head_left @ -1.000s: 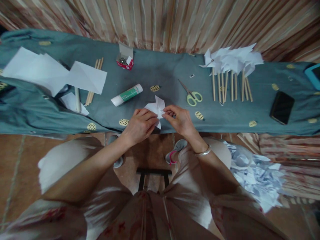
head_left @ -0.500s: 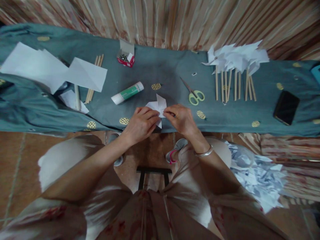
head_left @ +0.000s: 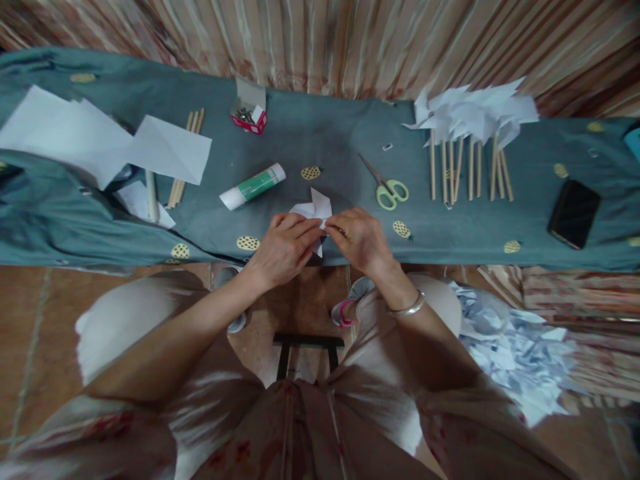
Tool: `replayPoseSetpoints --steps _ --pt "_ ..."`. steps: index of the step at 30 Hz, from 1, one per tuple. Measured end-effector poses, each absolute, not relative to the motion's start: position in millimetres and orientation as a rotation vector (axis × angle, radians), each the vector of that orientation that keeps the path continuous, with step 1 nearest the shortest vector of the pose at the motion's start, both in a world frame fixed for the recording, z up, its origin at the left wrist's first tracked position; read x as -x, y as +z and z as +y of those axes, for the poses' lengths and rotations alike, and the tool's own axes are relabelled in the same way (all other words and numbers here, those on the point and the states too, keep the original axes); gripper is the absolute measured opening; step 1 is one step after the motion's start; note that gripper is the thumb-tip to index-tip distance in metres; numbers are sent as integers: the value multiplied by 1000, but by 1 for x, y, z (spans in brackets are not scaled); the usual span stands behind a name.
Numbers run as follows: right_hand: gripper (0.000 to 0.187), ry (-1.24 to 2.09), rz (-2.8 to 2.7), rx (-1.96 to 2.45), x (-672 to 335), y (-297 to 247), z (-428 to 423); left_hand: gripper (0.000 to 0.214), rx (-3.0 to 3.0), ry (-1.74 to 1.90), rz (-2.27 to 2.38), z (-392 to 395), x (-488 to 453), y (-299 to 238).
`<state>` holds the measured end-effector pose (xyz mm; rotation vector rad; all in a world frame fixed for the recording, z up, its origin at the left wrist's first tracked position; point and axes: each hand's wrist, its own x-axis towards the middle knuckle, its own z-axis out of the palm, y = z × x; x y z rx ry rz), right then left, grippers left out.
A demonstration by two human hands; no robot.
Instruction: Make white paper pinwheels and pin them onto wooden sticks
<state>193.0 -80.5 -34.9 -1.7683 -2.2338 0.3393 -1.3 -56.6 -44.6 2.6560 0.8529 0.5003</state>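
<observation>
Pinwheel [head_left: 321, 202] of folded white paper, head view, is at the near edge of the bench [head_left: 330, 143]; left hand [head_left: 285, 248] and right hand [head_left: 364, 241] pinch it, narrowed, near its centre; glue stick [head_left: 253, 187] lies beyond, scissors [head_left: 392, 194] to the right

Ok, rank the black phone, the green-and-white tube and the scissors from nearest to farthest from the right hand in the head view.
1. Scissors: nearest, lying just beyond the right hand and slightly to its right.
2. Green-and-white tube: to the left, lying beyond the left hand.
3. Black phone: farthest, well off to the right.
</observation>
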Motion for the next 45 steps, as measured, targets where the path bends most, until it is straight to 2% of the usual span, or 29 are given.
replayPoseSetpoints --steps 19,30,45 --pt "28 250 -2149 1742 -193 -38 -89 32 -2789 502 893 -59 -5 -45" --pt "22 300 -1862 1691 -206 -34 -93 25 -2897 522 865 -53 -15 -42" --pt "23 300 -1789 1792 -207 -45 -85 31 -2774 512 860 -48 -19 -38"
